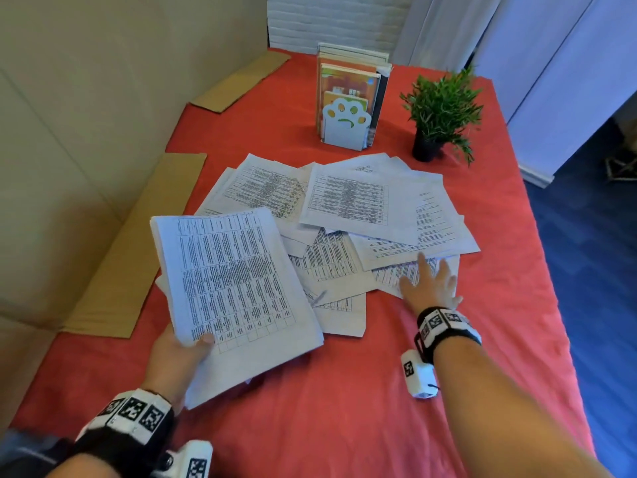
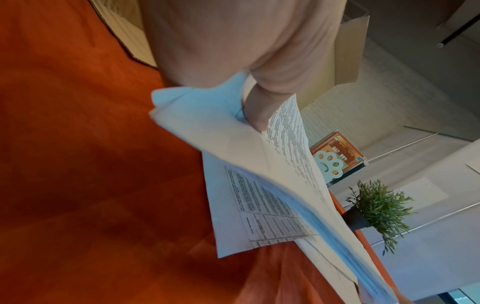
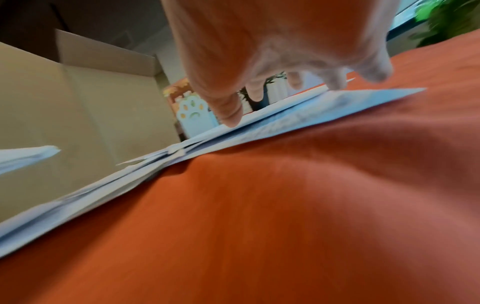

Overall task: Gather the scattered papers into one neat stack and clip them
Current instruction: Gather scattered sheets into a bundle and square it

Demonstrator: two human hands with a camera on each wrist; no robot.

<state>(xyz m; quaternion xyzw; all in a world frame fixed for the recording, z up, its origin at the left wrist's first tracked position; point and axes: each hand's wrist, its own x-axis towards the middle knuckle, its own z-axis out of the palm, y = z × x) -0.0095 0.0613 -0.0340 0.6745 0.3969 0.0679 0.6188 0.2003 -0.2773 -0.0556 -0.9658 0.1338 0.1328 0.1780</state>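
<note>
My left hand (image 1: 182, 350) grips a thick stack of printed papers (image 1: 234, 281) by its near corner and holds it tilted above the red table; in the left wrist view the thumb (image 2: 262, 111) presses on the stack of papers (image 2: 285, 185). Several loose printed sheets (image 1: 348, 198) lie fanned and overlapping across the middle of the table. My right hand (image 1: 427, 284) lies spread, fingers straight, on the nearest right sheet (image 1: 393, 276); in the right wrist view its fingertips (image 3: 231, 117) touch the loose sheets (image 3: 285, 121). No clip shows in any view.
A red cloth (image 1: 344, 391) covers the table. A white paw-shaped book stand (image 1: 346, 125) with books stands at the back centre, a small potted plant (image 1: 441, 112) to its right. Cardboard sheets (image 1: 134, 243) and a beige wall line the left edge. Blue floor lies beyond the right edge.
</note>
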